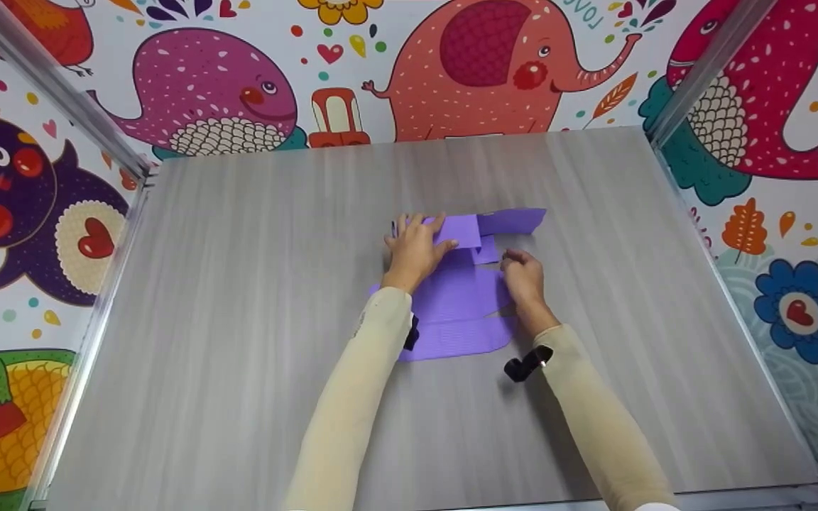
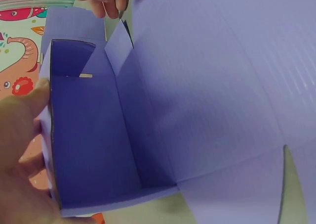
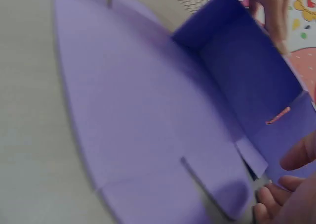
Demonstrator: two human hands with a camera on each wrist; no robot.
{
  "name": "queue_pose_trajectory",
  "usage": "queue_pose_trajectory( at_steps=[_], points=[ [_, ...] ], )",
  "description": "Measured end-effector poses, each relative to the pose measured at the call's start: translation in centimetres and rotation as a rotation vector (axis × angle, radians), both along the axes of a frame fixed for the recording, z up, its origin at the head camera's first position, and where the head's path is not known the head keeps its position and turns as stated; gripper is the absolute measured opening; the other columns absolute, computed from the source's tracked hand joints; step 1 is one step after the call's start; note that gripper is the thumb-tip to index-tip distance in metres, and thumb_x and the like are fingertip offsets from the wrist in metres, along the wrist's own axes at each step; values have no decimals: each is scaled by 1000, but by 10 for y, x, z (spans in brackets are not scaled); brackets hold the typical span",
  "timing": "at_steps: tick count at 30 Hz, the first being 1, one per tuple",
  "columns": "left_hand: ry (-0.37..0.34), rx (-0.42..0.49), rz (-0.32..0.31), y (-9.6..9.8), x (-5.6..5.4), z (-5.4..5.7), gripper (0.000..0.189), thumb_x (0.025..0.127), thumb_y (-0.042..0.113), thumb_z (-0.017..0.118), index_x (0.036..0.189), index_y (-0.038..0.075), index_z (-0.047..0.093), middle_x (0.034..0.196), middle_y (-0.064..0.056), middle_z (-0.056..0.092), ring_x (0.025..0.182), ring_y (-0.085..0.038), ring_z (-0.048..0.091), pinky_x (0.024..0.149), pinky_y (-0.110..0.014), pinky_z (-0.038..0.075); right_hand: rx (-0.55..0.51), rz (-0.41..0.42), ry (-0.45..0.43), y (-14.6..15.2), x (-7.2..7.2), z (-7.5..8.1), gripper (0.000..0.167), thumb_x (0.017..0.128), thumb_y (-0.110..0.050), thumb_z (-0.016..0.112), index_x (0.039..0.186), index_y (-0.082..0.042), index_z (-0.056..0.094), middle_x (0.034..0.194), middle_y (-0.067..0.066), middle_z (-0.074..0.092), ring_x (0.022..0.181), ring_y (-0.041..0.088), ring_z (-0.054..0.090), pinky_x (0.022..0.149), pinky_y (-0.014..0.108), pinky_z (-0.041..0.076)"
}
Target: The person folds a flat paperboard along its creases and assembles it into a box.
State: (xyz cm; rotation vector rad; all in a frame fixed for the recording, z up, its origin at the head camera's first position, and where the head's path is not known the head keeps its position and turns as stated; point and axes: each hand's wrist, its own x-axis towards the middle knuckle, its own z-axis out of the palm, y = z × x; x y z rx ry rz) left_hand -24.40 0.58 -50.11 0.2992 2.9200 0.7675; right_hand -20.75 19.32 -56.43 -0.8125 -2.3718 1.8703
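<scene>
We're handling a purple corrugated cardboard box blank (image 1: 451, 294), just right of centre on the grey wood-grain table (image 1: 238, 319). Far section is standing up as a trough (image 2: 89, 135); near section (image 1: 455, 337) is lying flat. Our left hand (image 1: 411, 248) is spreading its extended fingers at the far-left end, touching the trough from outside. Our right hand (image 1: 525, 278) is sitting at the right side, fingers part-bent, next to the small corner flap (image 2: 119, 48); we can't tell whether it's gripping anything. Longer side flap (image 1: 512, 221) is sticking out far right. We're wearing cream sleeves (image 1: 590, 411); a printed elephant (image 1: 451, 99) is showing beyond the table.
</scene>
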Motion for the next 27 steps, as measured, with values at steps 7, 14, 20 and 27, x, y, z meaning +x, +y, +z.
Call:
queue_pose_trajectory(
  at_steps=[7,14,20,27],
  points=[
    [-17,0,-2,1,0,0,61,95,46,63,150,24,49,152,-10,50,151,-41,28,110,-75,29,-145,-21,-38,-1,-5,6,49,88,-4,50,135,10,56,139,25,59,122,25,54,93,23,40],
    [-35,-5,7,1,-3,1,62,95,47,63,150,25,47,153,-10,48,151,-40,26,111,-75,27,-276,-59,24,-8,-3,8,47,90,-1,52,137,7,55,142,22,58,121,24,57,96,23,45],
    [-27,-16,11,0,-2,1,61,95,48,62,150,26,48,153,-9,49,151,-40,28,112,-73,28,-327,-38,84,-17,-1,8,46,93,0,52,139,9,51,143,25,55,128,29,56,105,30,46],
    [-26,-32,6,0,-2,1,62,94,49,62,150,27,47,153,-9,49,151,-39,28,112,-73,29,-255,-3,89,-20,3,7,45,94,-2,54,139,6,54,142,23,57,125,27,57,103,31,46]
  ],
)
